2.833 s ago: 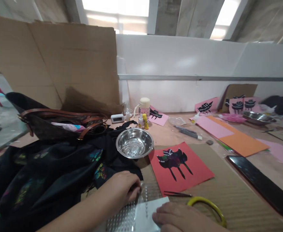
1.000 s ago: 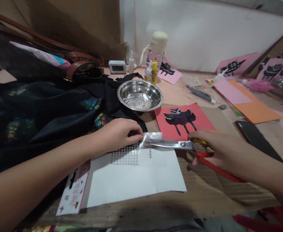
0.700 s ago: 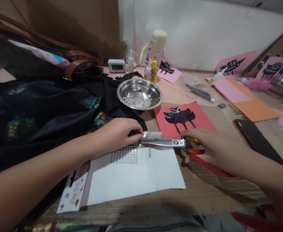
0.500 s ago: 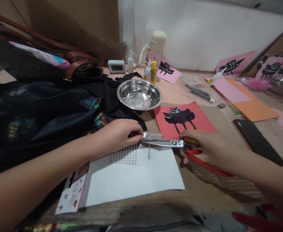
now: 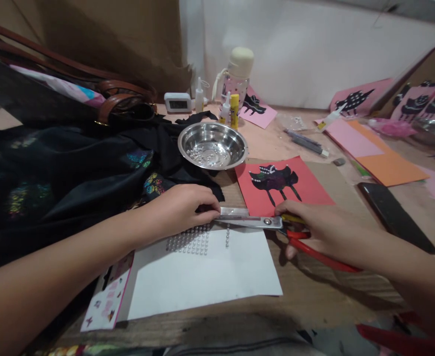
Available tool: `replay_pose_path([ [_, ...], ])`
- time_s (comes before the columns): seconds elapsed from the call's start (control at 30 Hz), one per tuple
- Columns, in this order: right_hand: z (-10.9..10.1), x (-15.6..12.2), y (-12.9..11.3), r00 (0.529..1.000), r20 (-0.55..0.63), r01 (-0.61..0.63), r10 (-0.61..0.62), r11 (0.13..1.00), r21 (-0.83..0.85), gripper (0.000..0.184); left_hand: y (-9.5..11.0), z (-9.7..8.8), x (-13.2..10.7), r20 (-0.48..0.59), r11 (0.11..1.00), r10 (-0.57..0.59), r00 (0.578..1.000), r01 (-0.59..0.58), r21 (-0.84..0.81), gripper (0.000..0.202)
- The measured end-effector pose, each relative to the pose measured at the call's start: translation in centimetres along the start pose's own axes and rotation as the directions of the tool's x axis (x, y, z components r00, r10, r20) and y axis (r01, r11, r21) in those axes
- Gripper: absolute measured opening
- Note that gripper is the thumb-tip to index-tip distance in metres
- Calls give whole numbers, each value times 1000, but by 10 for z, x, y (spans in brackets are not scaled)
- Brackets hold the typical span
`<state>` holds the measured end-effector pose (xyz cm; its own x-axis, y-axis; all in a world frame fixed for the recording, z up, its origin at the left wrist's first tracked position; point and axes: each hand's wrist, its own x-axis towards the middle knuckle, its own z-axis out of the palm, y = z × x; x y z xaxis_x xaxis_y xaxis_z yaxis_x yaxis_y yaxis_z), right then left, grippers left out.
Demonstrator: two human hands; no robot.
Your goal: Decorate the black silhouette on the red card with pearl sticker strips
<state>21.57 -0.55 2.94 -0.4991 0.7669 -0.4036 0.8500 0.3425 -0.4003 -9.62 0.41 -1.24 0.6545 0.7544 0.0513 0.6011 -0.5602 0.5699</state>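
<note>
My right hand (image 5: 315,225) grips a pair of scissors (image 5: 252,222) by its red handles; the blades point left, nearly together. At their tips, my left hand (image 5: 191,205) is closed in a pinch; what lies between its fingertips is hidden. Below that hand, a sheet of stick-on pearls (image 5: 189,242) lies on white paper (image 5: 198,282), with one short row of pearls (image 5: 227,236) apart to the right. A clear strip (image 5: 234,211) shows just behind the blades. Beyond the scissors is a red card (image 5: 314,190) bearing a black shoe-like cut-out (image 5: 272,178) partly trimmed with pearls.
A steel bowl (image 5: 213,146) holding small beads stands behind my hands. Black cloth (image 5: 72,168) and a bag (image 5: 54,106) fill the left. A phone (image 5: 397,217) lies at right. Glue bottles, a glue stick (image 5: 234,111) and a drinking bottle (image 5: 238,74) stand at the back.
The scissor blades have come closer together. Both hands stay nearly in place, and the view has shifted slightly.
</note>
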Motion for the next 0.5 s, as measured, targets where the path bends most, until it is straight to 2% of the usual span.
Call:
replay_pose_path([
  [0.1, 0, 1, 0, 995, 89, -49, 42, 996, 72, 36, 0, 0, 1, 2, 1000, -3, 1000, 3, -6, 13],
  [0.27, 5, 2, -1, 991, 117, -76, 59, 986, 146, 33, 1, -2, 0, 18, 999, -30, 999, 30, -16, 12],
  [0.4, 6, 1, -2, 991, 133, -53, 26, 977, 205, 31, 1, -1, 0, 20, 999, -22, 1000, 22, -23, 13],
  [0.5, 5, 1, -5, 992, 127, -41, 18, 982, 182, 27, 1, 0, 2, 28, 999, -30, 999, 31, -11, 12],
])
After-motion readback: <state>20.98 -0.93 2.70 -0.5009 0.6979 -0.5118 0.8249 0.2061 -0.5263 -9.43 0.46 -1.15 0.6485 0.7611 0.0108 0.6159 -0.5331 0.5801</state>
